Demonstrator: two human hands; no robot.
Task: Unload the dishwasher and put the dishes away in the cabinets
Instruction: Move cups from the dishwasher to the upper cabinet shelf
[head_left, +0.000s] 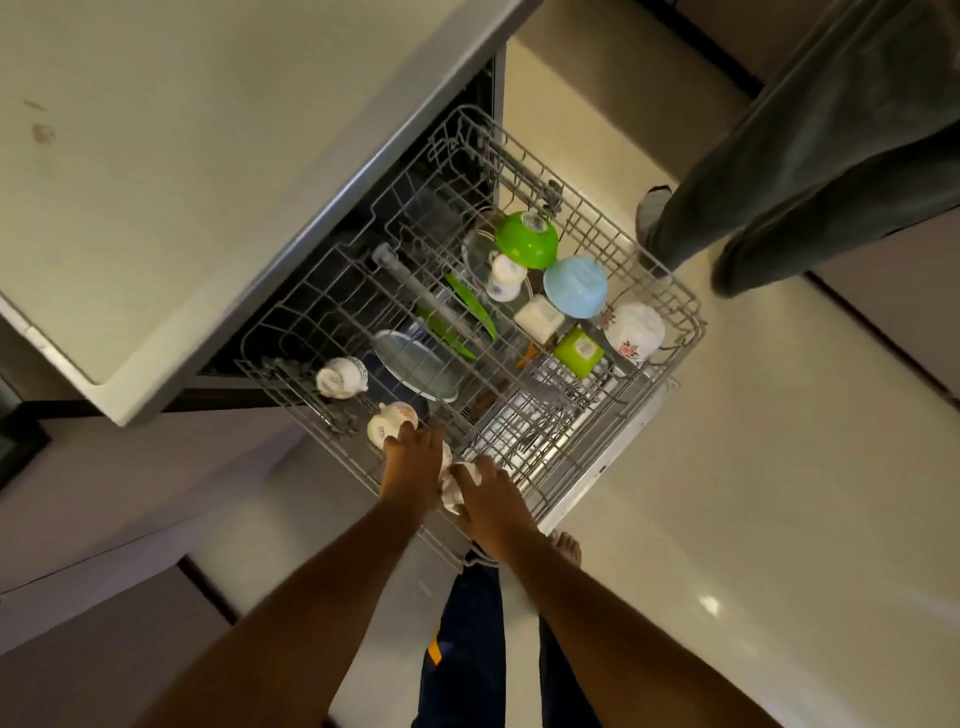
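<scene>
The dishwasher's grey wire rack is pulled out over the open door. At its near corner my right hand grips a white cup. My left hand reaches beside it with fingers stretched toward a cream cup; whether it touches is unclear. Farther in lie a white teacup, a green bowl, a blue bowl, a floral bowl and a round metal plate.
The countertop overhangs the dishwasher on the left. Another person's grey trouser leg and foot stand at the rack's far right corner. My own bare foot is by the door edge. Pale floor lies to the right.
</scene>
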